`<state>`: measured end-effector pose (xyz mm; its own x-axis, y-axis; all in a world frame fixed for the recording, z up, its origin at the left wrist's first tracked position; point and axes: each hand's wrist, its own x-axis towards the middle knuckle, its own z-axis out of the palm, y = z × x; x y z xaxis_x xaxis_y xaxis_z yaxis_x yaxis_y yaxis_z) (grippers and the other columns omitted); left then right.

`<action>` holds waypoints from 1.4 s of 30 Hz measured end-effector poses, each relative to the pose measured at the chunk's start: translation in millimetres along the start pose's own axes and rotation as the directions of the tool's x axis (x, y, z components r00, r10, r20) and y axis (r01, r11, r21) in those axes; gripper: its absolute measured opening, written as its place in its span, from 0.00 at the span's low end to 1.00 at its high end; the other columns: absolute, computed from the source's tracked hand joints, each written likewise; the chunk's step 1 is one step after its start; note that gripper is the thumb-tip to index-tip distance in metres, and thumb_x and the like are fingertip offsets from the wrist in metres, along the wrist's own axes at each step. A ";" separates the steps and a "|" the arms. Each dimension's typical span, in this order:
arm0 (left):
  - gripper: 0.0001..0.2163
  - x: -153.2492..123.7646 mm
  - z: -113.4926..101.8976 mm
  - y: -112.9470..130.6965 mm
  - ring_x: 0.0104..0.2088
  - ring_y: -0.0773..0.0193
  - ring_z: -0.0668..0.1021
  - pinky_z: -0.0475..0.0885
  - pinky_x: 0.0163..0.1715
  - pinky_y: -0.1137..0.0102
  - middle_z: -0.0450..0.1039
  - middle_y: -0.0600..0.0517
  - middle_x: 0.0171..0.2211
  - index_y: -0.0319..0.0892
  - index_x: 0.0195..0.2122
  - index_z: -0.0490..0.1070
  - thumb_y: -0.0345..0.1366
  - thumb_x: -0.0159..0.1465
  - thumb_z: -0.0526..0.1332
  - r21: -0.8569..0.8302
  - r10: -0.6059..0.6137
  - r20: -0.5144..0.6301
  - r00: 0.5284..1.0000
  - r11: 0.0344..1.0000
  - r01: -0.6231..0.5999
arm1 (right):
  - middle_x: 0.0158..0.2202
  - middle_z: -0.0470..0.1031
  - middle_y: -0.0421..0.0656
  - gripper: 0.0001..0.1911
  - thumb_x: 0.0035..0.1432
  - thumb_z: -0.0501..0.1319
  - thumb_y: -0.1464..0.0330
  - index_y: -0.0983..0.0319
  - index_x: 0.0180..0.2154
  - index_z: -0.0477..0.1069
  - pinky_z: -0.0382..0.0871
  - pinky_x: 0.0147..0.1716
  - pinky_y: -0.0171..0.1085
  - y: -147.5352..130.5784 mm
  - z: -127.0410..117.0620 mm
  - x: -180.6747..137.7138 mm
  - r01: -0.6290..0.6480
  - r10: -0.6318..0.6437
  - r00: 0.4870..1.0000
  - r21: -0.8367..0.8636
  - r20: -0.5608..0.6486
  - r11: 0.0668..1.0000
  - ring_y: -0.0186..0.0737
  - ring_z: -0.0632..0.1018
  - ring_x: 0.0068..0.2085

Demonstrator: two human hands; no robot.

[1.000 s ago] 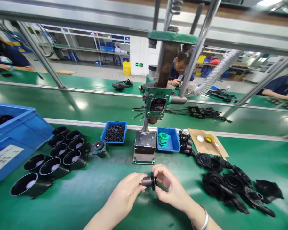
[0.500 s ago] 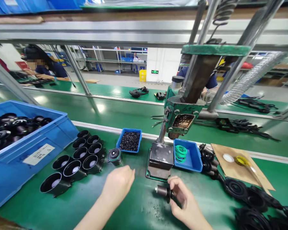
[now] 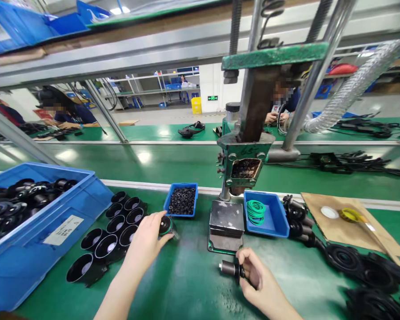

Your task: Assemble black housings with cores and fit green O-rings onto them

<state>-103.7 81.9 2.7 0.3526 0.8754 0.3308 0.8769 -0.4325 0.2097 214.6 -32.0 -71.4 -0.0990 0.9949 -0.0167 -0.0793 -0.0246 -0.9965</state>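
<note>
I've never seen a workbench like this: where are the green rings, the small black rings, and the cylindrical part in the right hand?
Green rings (image 3: 256, 213), head view: middle of the bunch.
Small black rings (image 3: 182, 201), head view: middle of the pile.
Cylindrical part (image 3: 228, 268), head view: on its dark barrel.

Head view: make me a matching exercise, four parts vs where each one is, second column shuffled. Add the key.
Parts
1. Loose green rings
2. Small black rings
3. Cylindrical part with a black flange
4. Round black housing with a green rim

Places
A. At the left hand's fingertips
B. In the blue tray to the right of the press
C. In the fingers of the right hand
D. In the blue tray to the left of the press

Pairs: 1-B, 2-D, 3-C, 4-A
</note>
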 end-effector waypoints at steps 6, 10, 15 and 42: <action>0.30 9.7 10.4 43.2 0.58 0.51 0.74 0.72 0.58 0.56 0.72 0.45 0.56 0.47 0.60 0.62 0.30 0.59 0.71 -0.143 0.143 0.086 0.986 0.981 -0.130 | 0.36 0.60 0.39 0.14 0.51 0.60 0.76 0.58 0.39 0.59 0.66 0.37 0.32 2.8 1.4 -0.2 0.020 -0.020 1.000 -0.014 0.022 1.000 0.34 0.67 0.36; 0.29 36.3 9.0 45.0 0.60 0.53 0.73 0.70 0.60 0.59 0.70 0.45 0.59 0.47 0.61 0.62 0.35 0.61 0.71 -0.195 0.159 0.089 0.983 0.971 -0.139 | 0.37 0.58 0.38 0.15 0.51 0.59 0.77 0.57 0.39 0.59 0.66 0.39 0.32 2.9 -2.0 1.0 0.017 -0.017 0.999 -0.016 0.049 1.000 0.34 0.68 0.36; 0.11 85.9 2.9 17.4 0.57 0.54 0.75 0.68 0.61 0.55 0.72 0.43 0.55 0.41 0.53 0.69 0.35 0.72 0.56 -0.183 0.054 0.024 0.998 0.982 -0.049 | 0.37 0.58 0.38 0.15 0.51 0.58 0.76 0.57 0.39 0.58 0.65 0.38 0.32 -6.2 -1.5 3.0 0.019 -0.018 0.998 -0.024 0.054 1.000 0.34 0.67 0.37; 0.06 -30.0 24.2 121.5 0.37 0.59 0.82 0.76 0.41 0.69 0.82 0.52 0.37 0.53 0.38 0.84 0.37 0.61 0.68 -0.746 -0.046 0.353 0.934 0.589 0.311 | 0.40 0.57 0.39 0.17 0.51 0.61 0.80 0.57 0.37 0.58 0.59 0.35 0.31 -26.1 6.1 -7.2 0.157 -0.167 0.985 0.188 0.033 0.969 0.35 0.63 0.37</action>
<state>0.2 8.4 -4.0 0.4043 0.9143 -0.0254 0.3824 -0.1437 0.9128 211.3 -39.1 -44.8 -0.1174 0.9814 0.1522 -0.2789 0.1146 -0.9535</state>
